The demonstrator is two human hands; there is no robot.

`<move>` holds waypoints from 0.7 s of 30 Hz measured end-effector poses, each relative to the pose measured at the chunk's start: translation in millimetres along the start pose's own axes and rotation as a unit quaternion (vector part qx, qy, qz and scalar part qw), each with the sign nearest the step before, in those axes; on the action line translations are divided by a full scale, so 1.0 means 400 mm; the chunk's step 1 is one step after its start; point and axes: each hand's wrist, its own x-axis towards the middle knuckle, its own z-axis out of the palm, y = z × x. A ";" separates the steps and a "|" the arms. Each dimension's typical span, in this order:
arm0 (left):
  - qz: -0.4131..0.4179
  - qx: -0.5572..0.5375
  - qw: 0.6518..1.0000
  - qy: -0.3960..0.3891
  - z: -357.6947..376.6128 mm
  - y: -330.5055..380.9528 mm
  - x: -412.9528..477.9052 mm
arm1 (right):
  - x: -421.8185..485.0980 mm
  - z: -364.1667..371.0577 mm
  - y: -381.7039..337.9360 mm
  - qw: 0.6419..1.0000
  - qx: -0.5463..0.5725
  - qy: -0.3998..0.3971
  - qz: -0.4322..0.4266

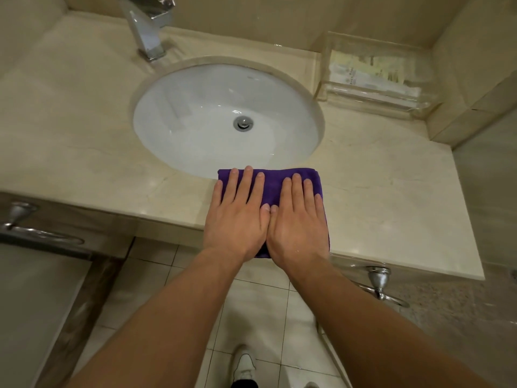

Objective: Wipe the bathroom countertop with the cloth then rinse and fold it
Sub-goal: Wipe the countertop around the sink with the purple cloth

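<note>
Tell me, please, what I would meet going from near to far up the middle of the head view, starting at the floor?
Shoe → left hand and right hand, flat side by side on the cloth at the counter's front edge → sink → faucet.

The cloth [275,182] lies on the counter [84,130], reaching its front edge. The left hand [237,217] and right hand [298,222] rest flat on it side by side, thumbs touching. Just beyond the fingers [246,186] is the sink [195,107], set into the counter, with its drain [243,123] near the middle. The faucet [145,29] stands far beyond the fingers and to their left, behind the sink. A tray [363,98] holding packets [369,74] sits beyond the fingers to their right, near the back wall. Below the counter, nearer than the fingers, a shoe [244,365] stands on the floor [260,309].
</note>
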 end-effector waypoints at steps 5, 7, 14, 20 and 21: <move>-0.009 -0.003 1.000 0.005 -0.001 -0.012 -0.003 | 0.003 0.002 -0.012 1.000 0.004 0.003 -0.011; -0.011 0.003 1.000 0.007 -0.002 -0.008 -0.003 | 0.002 0.000 -0.007 1.000 0.012 0.009 -0.025; 0.017 0.042 0.999 0.004 -0.003 0.032 -0.009 | -0.010 -0.010 0.049 0.998 0.016 -0.007 -0.053; 0.029 0.033 0.999 0.007 0.009 0.117 -0.002 | -0.026 -0.020 0.134 0.999 0.020 -0.006 -0.042; 0.031 0.032 0.999 0.004 0.011 0.131 -0.001 | -0.030 -0.021 0.147 0.999 0.017 -0.006 -0.040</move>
